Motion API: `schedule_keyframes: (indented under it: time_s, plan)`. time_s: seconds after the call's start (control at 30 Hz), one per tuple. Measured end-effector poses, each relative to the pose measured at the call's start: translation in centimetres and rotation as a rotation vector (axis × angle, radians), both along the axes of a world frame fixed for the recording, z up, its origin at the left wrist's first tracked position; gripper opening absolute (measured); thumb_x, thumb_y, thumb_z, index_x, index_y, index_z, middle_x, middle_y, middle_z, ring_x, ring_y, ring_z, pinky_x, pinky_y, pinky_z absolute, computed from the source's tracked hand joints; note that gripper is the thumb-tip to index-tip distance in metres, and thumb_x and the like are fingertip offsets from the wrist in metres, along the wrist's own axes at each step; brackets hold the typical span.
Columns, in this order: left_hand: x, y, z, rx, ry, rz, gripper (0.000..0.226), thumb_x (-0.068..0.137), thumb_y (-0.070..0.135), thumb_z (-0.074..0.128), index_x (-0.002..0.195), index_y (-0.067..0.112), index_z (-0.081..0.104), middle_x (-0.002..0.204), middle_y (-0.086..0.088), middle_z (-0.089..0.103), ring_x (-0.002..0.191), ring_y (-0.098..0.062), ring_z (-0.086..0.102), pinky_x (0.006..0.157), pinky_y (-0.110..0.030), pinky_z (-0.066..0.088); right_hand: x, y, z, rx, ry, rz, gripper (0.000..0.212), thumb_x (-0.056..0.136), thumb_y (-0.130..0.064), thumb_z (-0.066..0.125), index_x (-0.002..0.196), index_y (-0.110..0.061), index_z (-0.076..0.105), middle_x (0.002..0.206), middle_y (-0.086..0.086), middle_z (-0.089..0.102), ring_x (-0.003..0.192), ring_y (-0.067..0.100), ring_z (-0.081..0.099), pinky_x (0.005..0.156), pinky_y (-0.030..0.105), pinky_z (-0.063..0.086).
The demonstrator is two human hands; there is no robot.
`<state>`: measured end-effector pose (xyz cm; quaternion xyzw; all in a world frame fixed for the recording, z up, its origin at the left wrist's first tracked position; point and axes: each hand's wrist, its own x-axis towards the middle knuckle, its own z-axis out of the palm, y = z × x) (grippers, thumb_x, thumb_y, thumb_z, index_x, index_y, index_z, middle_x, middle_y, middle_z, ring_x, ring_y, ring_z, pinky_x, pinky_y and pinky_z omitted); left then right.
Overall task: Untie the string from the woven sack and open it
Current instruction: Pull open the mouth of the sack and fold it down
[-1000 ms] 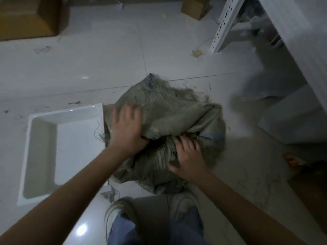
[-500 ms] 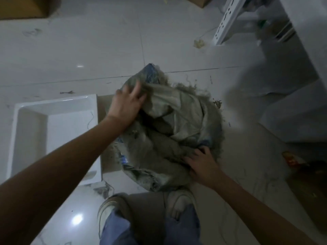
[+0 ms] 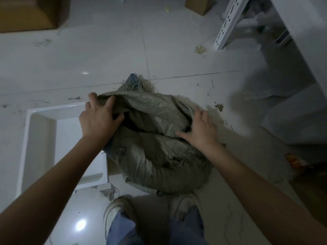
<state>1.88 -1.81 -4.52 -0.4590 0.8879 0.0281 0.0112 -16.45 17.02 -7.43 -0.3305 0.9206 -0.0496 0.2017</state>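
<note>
A grey-green woven sack (image 3: 155, 161) stands on the tiled floor just in front of my feet, its fabric frayed and torn in places. My left hand (image 3: 99, 117) grips the sack's rim at its left side and holds that edge up. My right hand (image 3: 201, 129) lies with spread fingers on the right side of the rim, blurred by motion. Between the hands the mouth shows a dark gap under a folded flap. A frayed bluish corner (image 3: 135, 82) sticks out at the far side. I see no string.
A white rectangular basin (image 3: 40, 138) lies on the floor left of the sack, touching it. Cardboard boxes (image 3: 30, 13) stand at the far left and far middle. A white perforated metal rail (image 3: 228, 23) and white panels fill the right. Debris is scattered on the tiles.
My left hand has shifted to the rim's left edge and pulled it up and outward. My right hand moved from the sack's near side up to the right rim. The mouth gapes wider.
</note>
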Motion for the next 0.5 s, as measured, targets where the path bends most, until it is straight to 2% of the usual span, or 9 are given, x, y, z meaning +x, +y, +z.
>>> schedule_keyframes:
  time_s: [0.07,0.1,0.17,0.23,0.3,0.37,0.4,0.43,0.5]
  plan:
    - [-0.2,0.0,-0.4,0.026,0.035,0.038,0.058,0.086,0.047,0.054,0.136,0.021,0.04,0.119,-0.026,0.048,0.103,-0.043,0.053,0.07,-0.045,0.048,0.0,-2.8,-1.3,0.067,-0.026,-0.062,0.1,0.078,-0.053,0.065,0.149,-0.013,0.007,0.146,0.017,0.03,0.13,0.035,0.035,0.1,0.047,0.038]
    - [-0.3,-0.2,-0.7,0.042,0.037,0.058,0.056,0.088,0.044,0.053,0.137,0.021,0.038,0.112,-0.025,0.055,0.102,-0.043,0.054,0.067,-0.043,0.045,-0.4,-3.9,-2.0,0.061,-0.053,-0.117,0.091,0.081,-0.048,0.064,0.147,-0.013,0.013,0.144,0.017,0.034,0.127,0.035,0.04,0.098,0.046,0.04]
    - [-0.2,-0.8,-1.4,0.08,0.052,0.084,0.053,0.092,0.033,0.05,0.14,0.02,0.036,0.106,-0.024,0.062,0.104,-0.042,0.054,0.066,-0.041,0.042,-1.5,-5.3,-2.7,0.009,-0.16,-0.176,0.055,0.089,-0.035,0.057,0.134,-0.01,0.04,0.13,0.016,0.052,0.114,0.033,0.053,0.091,0.038,0.044]
    - [-0.1,-1.5,-2.1,0.203,0.171,0.11,0.055,0.092,0.012,0.048,0.144,0.018,0.034,0.117,-0.025,0.06,0.111,-0.042,0.053,0.077,-0.044,0.046,-2.6,-5.7,-2.5,-0.117,-0.406,-0.18,0.029,0.093,-0.023,0.047,0.114,-0.006,0.058,0.113,0.015,0.063,0.098,0.028,0.06,0.077,0.027,0.044]
    - [-0.1,-2.4,-2.3,0.502,0.473,0.207,0.056,0.089,-0.005,0.044,0.141,0.014,0.04,0.133,-0.019,0.054,0.117,-0.036,0.054,0.09,-0.032,0.048,-3.5,-5.6,-1.2,-0.262,-0.717,-0.279,0.024,0.093,-0.016,0.043,0.095,-0.005,0.064,0.094,0.012,0.065,0.083,0.023,0.061,0.063,0.021,0.045]
    - [-0.1,-3.5,-2.1,0.948,0.786,0.359,0.049,0.087,-0.015,0.041,0.129,0.008,0.054,0.129,-0.013,0.056,0.099,-0.021,0.062,0.075,-0.015,0.054,-4.8,-4.8,-0.2,-0.391,-1.001,-0.46,0.023,0.092,-0.011,0.042,0.081,-0.007,0.061,0.078,0.009,0.064,0.065,0.019,0.063,0.054,0.018,0.049]
    - [-0.1,-4.2,-2.1,1.143,0.876,0.426,0.044,0.087,-0.015,0.041,0.119,0.008,0.061,0.123,-0.01,0.06,0.088,-0.015,0.065,0.069,-0.013,0.055,-5.6,-4.2,-0.3,-0.444,-1.134,-0.532,0.022,0.091,-0.01,0.041,0.081,-0.007,0.061,0.076,0.009,0.064,0.063,0.018,0.063,0.057,0.019,0.051]
    - [0.2,-4.9,-2.3,1.266,0.888,0.449,0.04,0.084,-0.013,0.044,0.107,0.011,0.068,0.113,-0.007,0.065,0.081,-0.012,0.067,0.068,-0.014,0.056,-6.4,-3.6,-0.5,-0.479,-1.218,-0.581,0.021,0.09,-0.01,0.041,0.085,-0.006,0.061,0.079,0.009,0.064,0.066,0.019,0.064,0.064,0.023,0.052]
    - [0.5,-5.8,-2.4,1.357,0.894,0.431,0.034,0.077,-0.01,0.052,0.09,0.012,0.075,0.092,0.0,0.073,0.077,-0.004,0.071,0.075,-0.016,0.057,-7.5,-2.8,-0.8,-0.497,-1.274,-0.634,0.019,0.086,-0.011,0.043,0.095,-0.006,0.059,0.084,0.009,0.062,0.073,0.023,0.061,0.074,0.029,0.049]
